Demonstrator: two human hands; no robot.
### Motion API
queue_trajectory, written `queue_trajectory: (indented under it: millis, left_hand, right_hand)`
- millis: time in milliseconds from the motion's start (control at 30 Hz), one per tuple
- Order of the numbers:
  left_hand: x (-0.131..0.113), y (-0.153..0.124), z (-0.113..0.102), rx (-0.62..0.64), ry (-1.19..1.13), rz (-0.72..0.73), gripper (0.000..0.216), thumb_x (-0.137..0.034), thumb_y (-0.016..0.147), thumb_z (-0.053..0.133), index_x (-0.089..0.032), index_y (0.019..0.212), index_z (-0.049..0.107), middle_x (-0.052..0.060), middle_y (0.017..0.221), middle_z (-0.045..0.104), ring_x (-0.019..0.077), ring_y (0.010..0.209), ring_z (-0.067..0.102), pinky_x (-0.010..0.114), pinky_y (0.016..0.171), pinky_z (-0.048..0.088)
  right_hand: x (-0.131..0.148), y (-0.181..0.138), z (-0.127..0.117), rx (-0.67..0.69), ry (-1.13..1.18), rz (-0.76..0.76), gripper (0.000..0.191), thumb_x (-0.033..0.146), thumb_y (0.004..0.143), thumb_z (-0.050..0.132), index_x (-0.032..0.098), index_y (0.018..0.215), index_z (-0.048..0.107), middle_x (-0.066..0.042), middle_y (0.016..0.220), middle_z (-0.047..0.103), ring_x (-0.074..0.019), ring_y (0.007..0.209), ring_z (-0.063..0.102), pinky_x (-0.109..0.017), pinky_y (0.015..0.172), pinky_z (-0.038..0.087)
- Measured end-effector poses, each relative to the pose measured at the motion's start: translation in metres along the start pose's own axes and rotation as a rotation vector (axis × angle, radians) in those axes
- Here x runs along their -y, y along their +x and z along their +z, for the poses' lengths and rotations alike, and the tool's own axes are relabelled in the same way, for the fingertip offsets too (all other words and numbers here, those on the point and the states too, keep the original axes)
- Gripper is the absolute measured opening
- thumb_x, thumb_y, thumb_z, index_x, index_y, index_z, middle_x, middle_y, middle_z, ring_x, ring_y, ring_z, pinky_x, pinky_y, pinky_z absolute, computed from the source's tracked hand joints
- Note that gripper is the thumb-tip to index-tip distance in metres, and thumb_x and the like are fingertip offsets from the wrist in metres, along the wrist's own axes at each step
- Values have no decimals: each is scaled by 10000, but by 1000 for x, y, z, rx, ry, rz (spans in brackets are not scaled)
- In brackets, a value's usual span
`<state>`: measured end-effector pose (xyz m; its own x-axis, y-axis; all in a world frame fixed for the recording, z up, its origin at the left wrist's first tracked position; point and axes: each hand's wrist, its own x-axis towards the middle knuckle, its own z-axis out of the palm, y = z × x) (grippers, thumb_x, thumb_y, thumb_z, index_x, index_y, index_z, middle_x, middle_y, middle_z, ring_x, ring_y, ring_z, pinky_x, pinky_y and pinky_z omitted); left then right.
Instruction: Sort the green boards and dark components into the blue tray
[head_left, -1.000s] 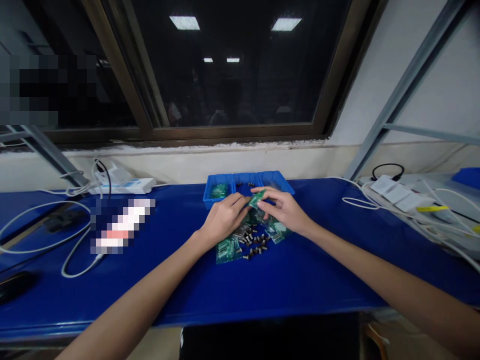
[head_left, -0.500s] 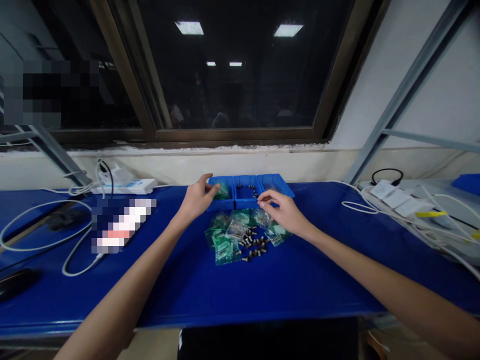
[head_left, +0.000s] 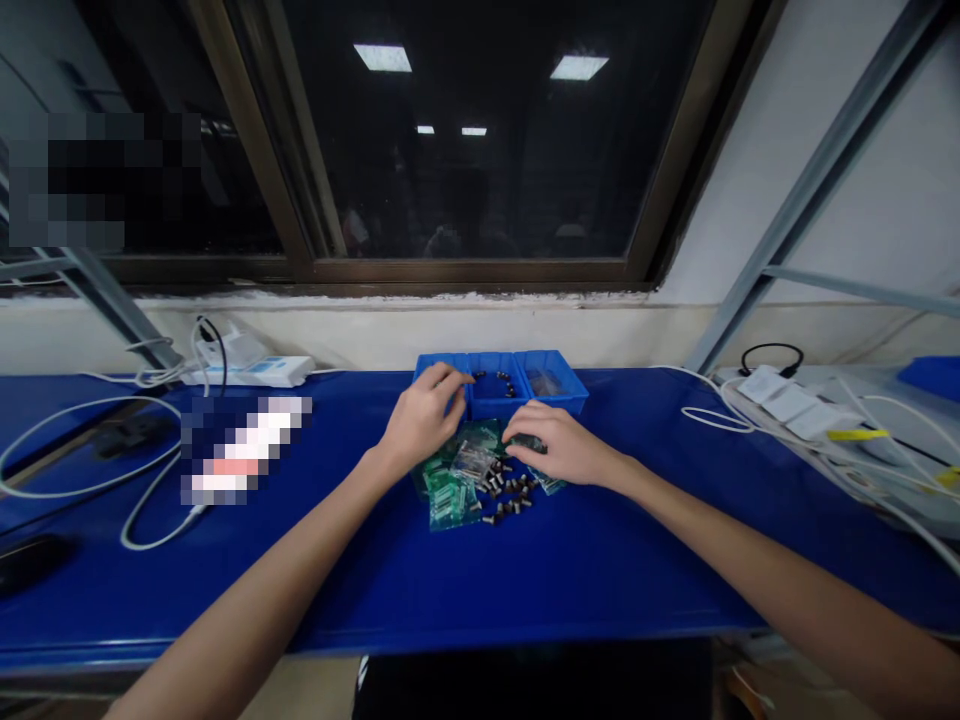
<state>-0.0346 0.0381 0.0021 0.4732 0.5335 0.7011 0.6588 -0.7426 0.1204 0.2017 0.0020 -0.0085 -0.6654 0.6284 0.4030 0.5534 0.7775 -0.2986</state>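
My left hand [head_left: 426,412] hovers over the front of the left bin [head_left: 424,366], with its thumb and fingers apart and nothing seen in them. My right hand [head_left: 559,440] is lower, at the right side of a heap of small plastic bags [head_left: 452,500]. Its thumb and fingers are bent around a small clear bag [head_left: 529,443], which shows between them. The bags look green and clear, with small parts inside. Loose metal screws [head_left: 514,487] lie in front of the heap. My left hand hides most of the left bin's inside.
The middle bin [head_left: 493,408] holds a few dark screws; the right bin [head_left: 551,383] holds clear bags. A power strip [head_left: 289,371] and white cables lie at left, near a blurred-out object. Chargers [head_left: 787,395] and cables sit at right. A window stands behind the blue table [head_left: 480,590].
My left hand has moved right and slightly toward me, from the left bin's outer edge to its front. My right hand has dropped from the bins onto the bags.
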Motion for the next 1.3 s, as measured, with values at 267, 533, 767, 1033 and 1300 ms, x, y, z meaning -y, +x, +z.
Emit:
queue_trajectory:
  millis: [267,533,767,1033,1300]
  left_hand:
    - [-20,-7,14,298,66,112,256,-186,966,399,-176,1126,599,74,970,622,199,899,625,305,718,529]
    - [-17,-8,17,390,46,79,243,-203,965,406,-184,1100,607,72,992,631,197,882,621,309,731,517]
    - [-17,-7,16,391,32,89,240,-198,964,410,-175,1086,615,72,964,628,192,874,619,305,735,519]
    - [-20,-8,14,314,23,169,229,-234,970,432,-165,1062,630,72,943,627,194,902,598,333,780,522]
    - [-23,-7,13,284,30,229,218,-284,980,466,-142,1000,631,74,912,630,195,882,591,330,750,523]
  right_hand:
    - [1,-4,5,119,-177,-55,144,250,941,531,199,986,659,-88,957,618,-242,974,536,-358,777,457]
    - [3,-3,5,147,-224,-44,128,237,940,545,173,901,648,-82,938,602,-228,967,527,-331,749,447]
    - [1,-3,4,142,-226,-72,162,230,971,492,166,925,633,-86,943,597,-220,948,518,-334,777,450]
    - [0,-1,4,-43,-144,14,159,214,989,453,162,948,598,-75,930,615,-205,904,540,-341,812,441]
    - [-2,0,7,-139,-20,106,103,189,963,507,165,944,605,-54,925,610,-184,888,568,-312,796,443]
